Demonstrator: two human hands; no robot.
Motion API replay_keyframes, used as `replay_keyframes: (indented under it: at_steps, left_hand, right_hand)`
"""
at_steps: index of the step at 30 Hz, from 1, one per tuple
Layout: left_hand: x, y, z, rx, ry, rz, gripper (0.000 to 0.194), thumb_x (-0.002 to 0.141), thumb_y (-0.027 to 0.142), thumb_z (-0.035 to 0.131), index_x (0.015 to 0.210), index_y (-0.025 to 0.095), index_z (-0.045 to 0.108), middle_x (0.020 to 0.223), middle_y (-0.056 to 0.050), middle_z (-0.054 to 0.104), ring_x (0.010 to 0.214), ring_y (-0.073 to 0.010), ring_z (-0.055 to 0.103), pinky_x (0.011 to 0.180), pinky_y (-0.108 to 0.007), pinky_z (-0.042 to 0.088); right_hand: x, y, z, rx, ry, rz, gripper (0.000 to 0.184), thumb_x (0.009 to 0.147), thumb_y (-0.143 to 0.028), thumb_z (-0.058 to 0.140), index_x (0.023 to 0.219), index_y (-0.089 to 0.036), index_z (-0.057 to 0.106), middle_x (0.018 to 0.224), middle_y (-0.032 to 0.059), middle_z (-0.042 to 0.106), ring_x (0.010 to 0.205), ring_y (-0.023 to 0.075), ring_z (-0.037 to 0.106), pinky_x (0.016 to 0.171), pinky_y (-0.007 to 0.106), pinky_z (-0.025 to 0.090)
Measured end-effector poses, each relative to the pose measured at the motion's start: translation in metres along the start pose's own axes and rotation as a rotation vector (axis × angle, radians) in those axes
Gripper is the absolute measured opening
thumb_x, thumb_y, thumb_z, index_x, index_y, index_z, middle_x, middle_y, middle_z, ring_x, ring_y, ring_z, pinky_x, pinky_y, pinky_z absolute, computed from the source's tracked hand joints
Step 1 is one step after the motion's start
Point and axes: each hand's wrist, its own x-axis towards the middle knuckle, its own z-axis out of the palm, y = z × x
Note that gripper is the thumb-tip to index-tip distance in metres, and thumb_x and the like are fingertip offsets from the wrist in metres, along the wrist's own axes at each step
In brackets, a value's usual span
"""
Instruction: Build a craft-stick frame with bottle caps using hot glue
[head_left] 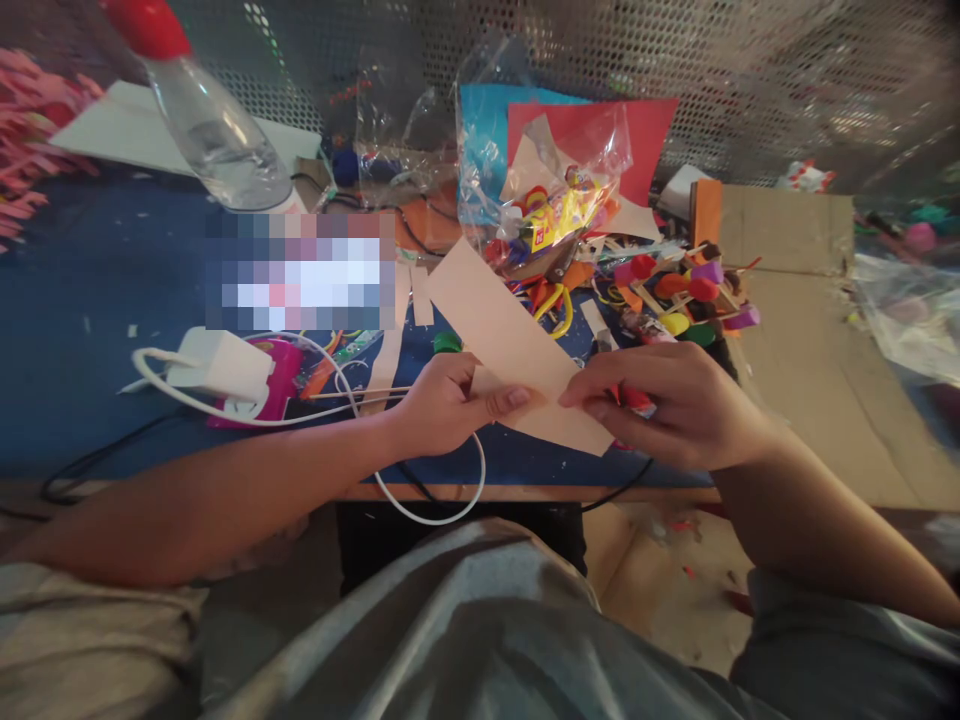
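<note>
A long pale paper strip (499, 320) slants across the middle, above the front part of the blue tabletop. My left hand (442, 403) grips it from the left, its thumb lying on top near the lower end. A second pale piece or a folded flap shows beneath that thumb; I cannot tell which. From the right, my right hand (675, 402) pinches the strip's edge between thumb and fingertips. Behind my right hand lies a pile of coloured craft pieces (701, 290). Thin wooden sticks (352, 394) rest just left of my left hand.
A water bottle (217, 140) with a red cap stands at the back left. A white charger (217, 365) sits in a pink power socket, its white cable (484, 470) looping over the table edge. Red paper (645, 140) leans at the back. Cardboard (802, 370) covers the right side.
</note>
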Motion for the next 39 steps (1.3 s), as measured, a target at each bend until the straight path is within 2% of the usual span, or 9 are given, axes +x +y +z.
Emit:
replay_keyframes:
  at_steps: [6, 10, 15, 19, 22, 28, 30, 35, 39]
  left_hand:
    - [0.001, 0.001, -0.001, 0.018, 0.028, 0.026, 0.059, 0.091, 0.069, 0.088, 0.075, 0.015, 0.070, 0.069, 0.000, 0.058, 0.062, -0.0093, 0.049, 0.053, -0.022, 0.036]
    - [0.000, 0.006, -0.003, 0.079, -0.026, 0.053, 0.058, 0.103, 0.064, 0.074, 0.075, 0.015, 0.067, 0.067, 0.001, 0.052, 0.061, -0.0091, 0.044, 0.052, -0.022, 0.034]
    - [-0.003, 0.007, -0.004, 0.082, -0.091, 0.084, 0.059, 0.107, 0.063, 0.069, 0.071, 0.016, 0.060, 0.066, 0.002, 0.049, 0.061, -0.0093, 0.042, 0.052, -0.023, 0.032]
    - [-0.005, 0.007, -0.001, 0.006, -0.059, 0.174, 0.060, 0.112, 0.064, 0.061, 0.074, 0.018, 0.058, 0.064, 0.001, 0.055, 0.057, -0.0092, 0.048, 0.054, -0.025, 0.037]
    - [-0.005, 0.007, 0.003, -0.093, 0.008, 0.278, 0.053, 0.119, 0.055, 0.051, 0.079, 0.021, 0.054, 0.061, 0.003, 0.056, 0.053, -0.0088, 0.051, 0.056, -0.025, 0.042]
    - [-0.007, 0.000, 0.004, -0.113, 0.061, 0.296, 0.044, 0.118, 0.058, 0.055, 0.091, 0.023, 0.052, 0.062, 0.006, 0.054, 0.054, -0.0095, 0.052, 0.058, -0.026, 0.045]
    - [-0.010, -0.002, 0.003, -0.079, -0.008, 0.302, 0.038, 0.117, 0.055, 0.056, 0.100, 0.021, 0.059, 0.065, 0.005, 0.058, 0.056, -0.0095, 0.054, 0.060, -0.025, 0.047]
    - [-0.012, 0.002, -0.003, 0.136, -0.147, 0.263, 0.025, 0.111, 0.040, 0.062, 0.108, 0.017, 0.072, 0.080, -0.002, 0.074, 0.067, -0.0123, 0.063, 0.067, -0.025, 0.051]
    - [-0.011, 0.002, -0.006, 0.194, -0.156, 0.192, 0.026, 0.105, 0.038, 0.068, 0.117, 0.017, 0.078, 0.087, -0.005, 0.080, 0.073, -0.0153, 0.070, 0.071, -0.026, 0.056]
  right_hand:
    - [0.000, 0.006, -0.005, -0.066, 0.074, 0.094, 0.035, 0.103, -0.016, 0.062, 0.120, -0.043, 0.077, 0.087, -0.0027, 0.084, 0.060, 0.0197, 0.072, 0.055, 0.039, 0.059]
    - [0.006, 0.013, -0.002, -0.049, 0.264, 0.168, 0.024, 0.100, -0.020, 0.071, 0.112, -0.039, 0.080, 0.097, -0.0015, 0.087, 0.065, 0.0178, 0.074, 0.059, 0.035, 0.059]
    - [0.030, 0.023, -0.003, 0.034, 0.389, 0.284, 0.014, 0.101, -0.033, 0.075, 0.109, -0.040, 0.084, 0.092, 0.0024, 0.083, 0.069, 0.0231, 0.075, 0.062, 0.042, 0.062]
    - [0.059, 0.021, -0.011, 0.021, 0.436, 0.218, 0.014, 0.106, -0.037, 0.072, 0.105, -0.038, 0.086, 0.093, 0.0022, 0.083, 0.069, 0.0207, 0.074, 0.072, 0.043, 0.064]
    - [0.080, 0.011, -0.017, 0.087, 0.427, 0.185, 0.017, 0.105, -0.048, 0.077, 0.102, -0.035, 0.087, 0.097, 0.0029, 0.085, 0.077, 0.0207, 0.076, 0.074, 0.040, 0.061]
    - [0.111, 0.014, -0.022, 0.203, 0.205, 0.209, 0.040, 0.102, -0.070, 0.074, 0.094, -0.032, 0.084, 0.093, 0.0043, 0.084, 0.073, 0.0199, 0.073, 0.068, 0.039, 0.059]
    - [0.122, 0.022, -0.022, 0.197, 0.213, 0.207, 0.031, 0.097, -0.063, 0.081, 0.093, -0.032, 0.083, 0.092, 0.0029, 0.084, 0.073, 0.0198, 0.073, 0.068, 0.039, 0.060]
    - [0.155, 0.038, -0.020, -0.038, 0.171, 0.127, 0.005, 0.096, -0.044, 0.079, 0.095, -0.041, 0.082, 0.117, -0.0032, 0.087, 0.113, 0.0281, 0.080, 0.102, 0.050, 0.067]
    - [0.182, 0.069, -0.005, -0.037, 0.143, 0.201, 0.008, 0.088, -0.053, 0.085, 0.094, -0.048, 0.084, 0.111, -0.0045, 0.089, 0.112, 0.0370, 0.080, 0.093, 0.061, 0.068]
